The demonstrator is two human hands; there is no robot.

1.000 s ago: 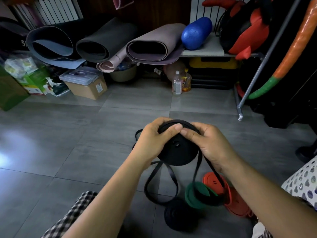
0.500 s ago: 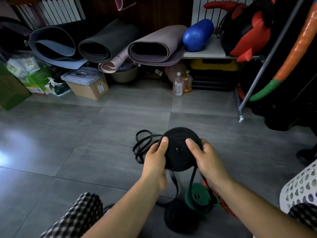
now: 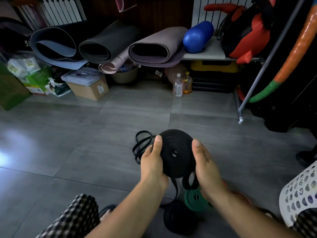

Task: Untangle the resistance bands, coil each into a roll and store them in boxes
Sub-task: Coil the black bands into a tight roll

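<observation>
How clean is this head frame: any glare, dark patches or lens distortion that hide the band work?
Head view: dim overall. A bright glare washes the floor tiles at left. The black coil held between left hand and right hand is sharp, but its layers barely separate. The black roll on the floor sinks into shadow. Wide-angle distortion tilts the radiator slats at top left.

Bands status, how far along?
Done: a black roll and a green roll lie coiled on the floor. In hand: left hand and right hand hold a black coil, its tail hanging loose. Left: loose bands lie beyond the left hand; no roll is visibly boxed.
</observation>
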